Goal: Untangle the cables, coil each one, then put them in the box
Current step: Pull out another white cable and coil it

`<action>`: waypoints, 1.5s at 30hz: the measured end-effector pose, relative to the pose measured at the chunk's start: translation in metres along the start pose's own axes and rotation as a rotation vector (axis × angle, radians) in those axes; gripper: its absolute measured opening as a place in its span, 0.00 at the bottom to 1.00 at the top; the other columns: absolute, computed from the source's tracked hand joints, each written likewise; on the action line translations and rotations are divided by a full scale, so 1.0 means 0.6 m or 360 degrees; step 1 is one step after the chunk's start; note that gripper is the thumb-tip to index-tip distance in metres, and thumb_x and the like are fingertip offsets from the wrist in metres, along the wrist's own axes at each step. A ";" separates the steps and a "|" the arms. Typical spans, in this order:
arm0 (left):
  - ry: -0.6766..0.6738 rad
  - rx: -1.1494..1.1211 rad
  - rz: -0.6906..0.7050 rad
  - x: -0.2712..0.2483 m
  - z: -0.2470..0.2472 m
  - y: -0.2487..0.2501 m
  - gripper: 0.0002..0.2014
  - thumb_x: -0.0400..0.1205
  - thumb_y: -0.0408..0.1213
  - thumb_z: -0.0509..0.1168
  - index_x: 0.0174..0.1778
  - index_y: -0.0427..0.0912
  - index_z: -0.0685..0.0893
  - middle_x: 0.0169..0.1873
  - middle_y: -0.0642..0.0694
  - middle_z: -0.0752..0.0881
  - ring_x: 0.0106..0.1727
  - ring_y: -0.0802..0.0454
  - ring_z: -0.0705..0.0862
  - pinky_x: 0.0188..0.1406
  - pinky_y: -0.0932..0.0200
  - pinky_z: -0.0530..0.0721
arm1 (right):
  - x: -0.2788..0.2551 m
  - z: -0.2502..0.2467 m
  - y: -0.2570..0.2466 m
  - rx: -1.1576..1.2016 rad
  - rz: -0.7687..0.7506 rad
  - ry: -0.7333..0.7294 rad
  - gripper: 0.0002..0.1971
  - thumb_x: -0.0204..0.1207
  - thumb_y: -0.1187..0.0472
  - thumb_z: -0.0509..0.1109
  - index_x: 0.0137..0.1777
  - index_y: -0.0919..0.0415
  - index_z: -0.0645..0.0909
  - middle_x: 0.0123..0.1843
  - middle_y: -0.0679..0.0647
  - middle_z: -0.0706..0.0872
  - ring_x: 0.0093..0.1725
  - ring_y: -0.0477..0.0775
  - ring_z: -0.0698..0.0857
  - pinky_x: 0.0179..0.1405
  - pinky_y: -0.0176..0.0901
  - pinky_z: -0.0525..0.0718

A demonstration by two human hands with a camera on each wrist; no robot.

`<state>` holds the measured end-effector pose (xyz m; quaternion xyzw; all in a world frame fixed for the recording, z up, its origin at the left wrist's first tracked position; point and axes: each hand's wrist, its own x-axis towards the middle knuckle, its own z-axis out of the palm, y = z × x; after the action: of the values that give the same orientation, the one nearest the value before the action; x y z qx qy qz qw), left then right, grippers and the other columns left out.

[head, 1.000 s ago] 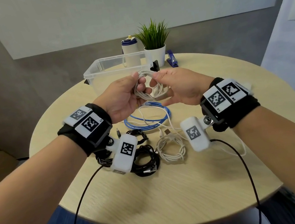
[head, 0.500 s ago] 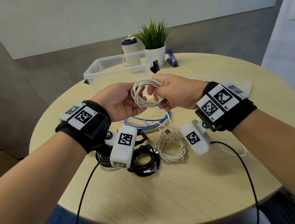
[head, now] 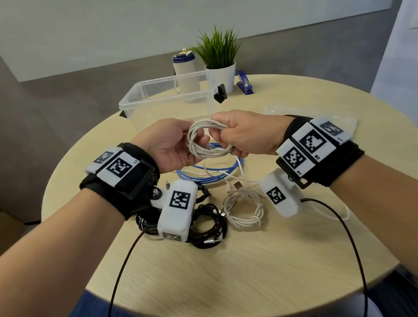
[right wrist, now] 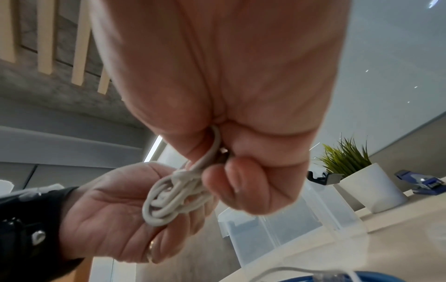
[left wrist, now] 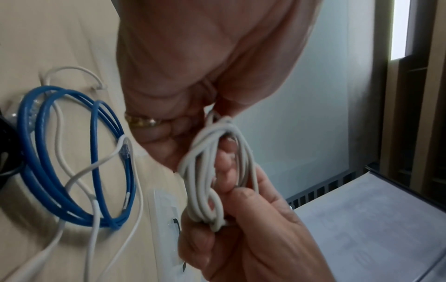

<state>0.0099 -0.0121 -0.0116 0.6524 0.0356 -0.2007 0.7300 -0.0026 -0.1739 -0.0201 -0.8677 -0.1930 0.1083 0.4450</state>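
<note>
Both hands' [head: 170, 148] grip on white coil [head: 204, 142]; blue cable [head: 213, 171] beneath.

A: The bench [head: 247, 262] looks like pale wood grain, matt; the box [head: 165, 102] is clear, glossy plastic.

B: The white cable [head: 199, 143] has a smooth, matt rubbery sheath; the blue cable [left wrist: 48, 152] is glossier; the plant pot [head: 224, 75] smooth white.
</note>
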 end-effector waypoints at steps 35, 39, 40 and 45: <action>-0.0013 0.0863 0.0663 -0.006 -0.008 0.010 0.05 0.79 0.28 0.68 0.39 0.41 0.84 0.35 0.40 0.83 0.32 0.52 0.79 0.30 0.67 0.83 | 0.002 -0.012 -0.004 0.0121 0.0255 0.0067 0.08 0.84 0.66 0.51 0.47 0.59 0.70 0.32 0.56 0.65 0.26 0.49 0.62 0.23 0.41 0.60; -0.0079 0.0905 0.0597 -0.001 -0.011 0.006 0.05 0.81 0.27 0.65 0.42 0.39 0.82 0.34 0.42 0.81 0.30 0.54 0.79 0.28 0.69 0.81 | 0.001 -0.013 -0.007 0.0105 0.0251 0.0042 0.08 0.84 0.66 0.51 0.44 0.59 0.69 0.32 0.56 0.65 0.26 0.49 0.62 0.23 0.40 0.60; -0.0127 0.0890 0.0551 -0.001 -0.012 0.007 0.05 0.81 0.27 0.65 0.41 0.39 0.82 0.33 0.43 0.81 0.30 0.55 0.78 0.28 0.69 0.81 | 0.000 -0.013 -0.008 0.0086 0.0246 0.0038 0.09 0.84 0.66 0.52 0.43 0.58 0.70 0.32 0.56 0.66 0.26 0.49 0.62 0.23 0.40 0.61; -0.0133 0.0784 0.0480 0.000 -0.014 0.009 0.07 0.80 0.26 0.65 0.37 0.38 0.81 0.27 0.48 0.82 0.24 0.59 0.78 0.23 0.70 0.79 | -0.002 -0.011 -0.009 -0.0011 0.0223 0.0020 0.12 0.84 0.66 0.52 0.40 0.56 0.70 0.31 0.56 0.66 0.26 0.50 0.63 0.24 0.42 0.61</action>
<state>0.0136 -0.0034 -0.0081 0.7991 -0.1417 -0.1192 0.5719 -0.0030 -0.1762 -0.0118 -0.8814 -0.1292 0.1331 0.4345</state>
